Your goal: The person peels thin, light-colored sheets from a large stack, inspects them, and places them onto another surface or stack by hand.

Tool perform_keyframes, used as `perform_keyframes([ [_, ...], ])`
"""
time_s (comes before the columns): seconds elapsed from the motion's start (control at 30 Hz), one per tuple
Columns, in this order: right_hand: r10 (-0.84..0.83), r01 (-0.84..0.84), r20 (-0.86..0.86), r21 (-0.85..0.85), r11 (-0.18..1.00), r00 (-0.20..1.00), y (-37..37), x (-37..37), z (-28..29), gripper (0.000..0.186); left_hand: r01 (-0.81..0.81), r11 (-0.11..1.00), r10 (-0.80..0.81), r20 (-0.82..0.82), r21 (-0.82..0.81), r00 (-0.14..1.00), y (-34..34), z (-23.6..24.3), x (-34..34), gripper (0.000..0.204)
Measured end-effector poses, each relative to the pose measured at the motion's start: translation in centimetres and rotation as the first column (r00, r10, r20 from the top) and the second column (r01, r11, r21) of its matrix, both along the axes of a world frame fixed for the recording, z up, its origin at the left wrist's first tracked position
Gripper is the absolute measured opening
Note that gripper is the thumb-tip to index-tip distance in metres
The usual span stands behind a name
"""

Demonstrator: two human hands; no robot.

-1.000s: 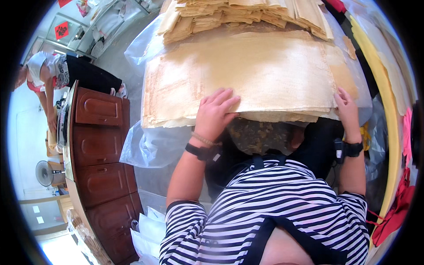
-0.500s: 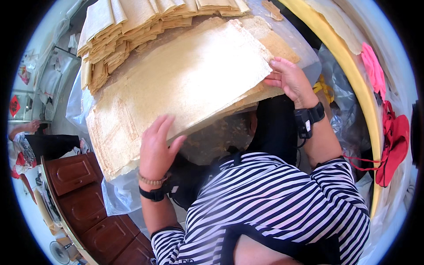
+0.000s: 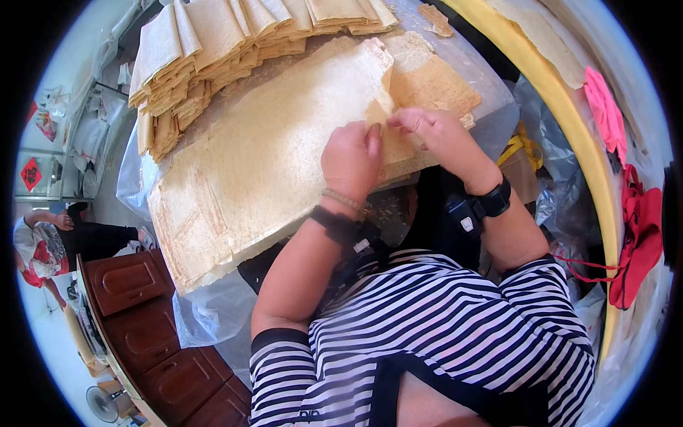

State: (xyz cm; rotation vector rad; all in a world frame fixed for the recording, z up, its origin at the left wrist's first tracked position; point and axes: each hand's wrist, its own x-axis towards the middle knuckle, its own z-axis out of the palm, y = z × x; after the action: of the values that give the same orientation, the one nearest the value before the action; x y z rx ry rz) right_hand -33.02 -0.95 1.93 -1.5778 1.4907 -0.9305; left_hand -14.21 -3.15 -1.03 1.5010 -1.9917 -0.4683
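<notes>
A large, thin, pale tan sheet (image 3: 263, 149), flaky like dried pancake or bean curd skin, lies on top of a flat pile of similar sheets. Its right edge curls up beside my hands. My left hand (image 3: 352, 160) is closed above the sheet, thumb against the fingers; what it grips is hidden. Just right of it, my right hand (image 3: 448, 146) pinches at the curled edge with its fingertips. A rougher, browner sheet (image 3: 430, 78) shows beneath, past the curled edge.
Folded tan sheets (image 3: 235, 43) are stacked along the far left of the plastic-covered table (image 3: 491, 78). A broken piece (image 3: 435, 20) lies at the back. Brown cabinets (image 3: 142, 320) stand at left, near another person (image 3: 43, 245). A yellow curved edge (image 3: 569, 142) and red cloth straps (image 3: 633, 242) are at right.
My left hand has moved right and up from the near edge and closed. My right hand has shifted left, and the sheet's right edge now curls up leftward.
</notes>
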Motion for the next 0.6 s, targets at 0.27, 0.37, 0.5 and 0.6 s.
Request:
perform_keyframes([
  [0.27, -0.347, 0.330, -0.095, -0.160, 0.930, 0.933, 0.4, 1.5, 0.3, 0.042, 0.143, 0.913, 0.178, -0.689, 0.382, 0.703, -0.9, -0.4, 1.2, 0.017],
  [0.37, -0.231, 0.235, -0.093, 0.037, 0.971, 0.969, -2.2, 0.9, -2.1, 0.045, 0.175, 0.905, 0.183, -0.728, 0.387, 0.661, -0.3, 0.4, 1.0, 0.020],
  [0.5, -0.136, 0.139, -0.036, 0.079, 0.987, 0.990, -2.8, 1.6, -3.3, 0.043, 0.162, 0.966, 0.043, -0.746, 0.200, 0.664, -0.3, -0.2, 2.1, 0.024],
  [0.6, -0.128, 0.126, 0.031, 0.079, 0.989, 0.991, -2.5, 1.2, -3.5, 0.033, 0.112, 0.901, 0.327, -0.825, 0.420, 0.461, -0.7, 0.6, 3.3, 0.022],
])
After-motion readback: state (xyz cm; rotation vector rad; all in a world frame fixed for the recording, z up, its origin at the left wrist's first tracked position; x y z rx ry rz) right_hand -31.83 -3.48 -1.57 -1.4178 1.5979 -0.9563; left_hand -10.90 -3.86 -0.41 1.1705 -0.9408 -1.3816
